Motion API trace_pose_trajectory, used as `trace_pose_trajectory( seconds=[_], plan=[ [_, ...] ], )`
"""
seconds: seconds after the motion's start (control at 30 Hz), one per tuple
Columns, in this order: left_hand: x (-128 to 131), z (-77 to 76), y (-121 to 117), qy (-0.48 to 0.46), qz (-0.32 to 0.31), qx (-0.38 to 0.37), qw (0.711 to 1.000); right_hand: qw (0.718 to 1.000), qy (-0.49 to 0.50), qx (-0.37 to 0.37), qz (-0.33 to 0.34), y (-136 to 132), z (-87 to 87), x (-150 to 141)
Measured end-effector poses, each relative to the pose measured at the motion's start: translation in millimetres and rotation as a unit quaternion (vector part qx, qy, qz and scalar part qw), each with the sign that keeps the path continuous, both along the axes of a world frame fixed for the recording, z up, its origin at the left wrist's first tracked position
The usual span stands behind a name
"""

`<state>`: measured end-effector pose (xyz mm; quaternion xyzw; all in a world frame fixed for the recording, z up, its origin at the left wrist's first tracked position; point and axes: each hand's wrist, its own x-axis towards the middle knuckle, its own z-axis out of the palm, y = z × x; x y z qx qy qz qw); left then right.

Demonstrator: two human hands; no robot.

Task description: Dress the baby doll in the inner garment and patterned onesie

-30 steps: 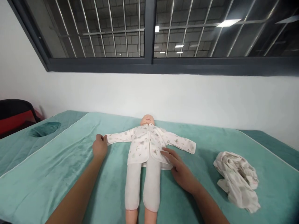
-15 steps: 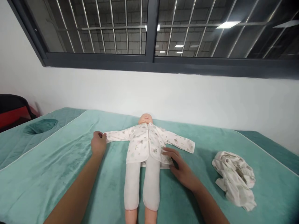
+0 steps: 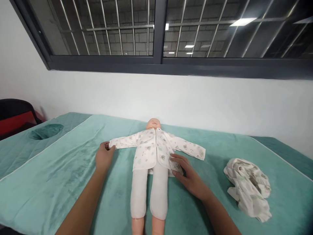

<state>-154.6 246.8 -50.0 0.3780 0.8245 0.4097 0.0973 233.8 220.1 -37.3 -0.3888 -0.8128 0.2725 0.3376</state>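
Observation:
A baby doll [image 3: 153, 123] lies on its back on the green cover. It wears a white printed baby jacket [image 3: 146, 153], its front edges meeting down the middle and its sleeves spread to both sides. White padding covers the upper legs [image 3: 139, 195]. At the left sleeve's end, my left hand [image 3: 104, 156] is closed on the cuff between thumb and fingers. My right hand [image 3: 189, 176] rests on the jacket's lower right side, fingers apart, the thumb near the hem. The right sleeve [image 3: 190, 150] lies flat and untouched.
A crumpled white printed cloth [image 3: 249, 189] lies on the green bed cover [image 3: 61, 179] to the right. At the far left the cover has a round hole [image 3: 46, 131], near a red and black object [image 3: 17, 117]. A white wall and barred window stand behind.
My left thumb has moved right, further onto the cuff. My right thumb has shifted left along the jacket's hem. The doll lies as before; the view has shifted slightly.

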Motion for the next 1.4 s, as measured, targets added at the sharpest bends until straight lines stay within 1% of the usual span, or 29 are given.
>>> trace_pose_trajectory(
  seconds=[0.2,0.27,0.37,0.43,0.57,0.63,0.73,0.83,0.93,1.07,1.17,1.27,1.4],
  plan=[
    [3,0.2,0,-0.016,-0.010,0.053,0.998,1.000,0.004,-0.002,-0.005,1,-5.0,0],
    [4,-0.6,-2,-0.039,-0.015,0.081,0.996,1.000,0.002,-0.007,-0.007,1,-5.3,0],
    [7,2.0,-6,-0.099,-0.005,0.112,0.989,1.000,-0.008,-0.018,-0.009,2,-4.8,0],
    [9,6.4,-9,-0.128,0.006,0.110,0.986,1.000,-0.013,-0.023,-0.009,2,-4.7,0],
    [14,15.9,-14,-0.138,0.011,0.093,0.986,0.999,-0.025,-0.022,-0.008,3,-5.7,0],
    [15,18.2,-15,-0.148,0.014,0.106,0.983,0.999,-0.030,-0.020,-0.007,3,-6.3,0],
    [14,17.1,-14,-0.166,0.021,0.141,0.976,0.999,-0.033,-0.023,-0.007,4,-7.2,-1],
    [10,11.4,-12,-0.180,0.025,0.161,0.970,0.999,-0.035,-0.023,-0.006,4,-8.7,0],
    [4,4.2,-6,-0.222,0.028,0.195,0.955,0.999,-0.033,-0.020,-0.004,4,-9.9,0],
    [-1,-1.9,1,-0.314,0.017,0.260,0.913,0.999,-0.032,-0.016,-0.007,4,-9.5,-1],
    [-4,-1.9,3,-0.369,0.007,0.278,0.887,0.999,-0.034,-0.015,-0.004,4,-8.7,-2],
    [-7,0.6,4,-0.401,0.009,0.275,0.874,0.999,-0.033,-0.011,-0.003,4,-8.8,-2],
    [-10,3.2,7,-0.418,0.018,0.262,0.870,0.999,-0.033,-0.013,-0.007,5,-9.8,-2]
  ],
)
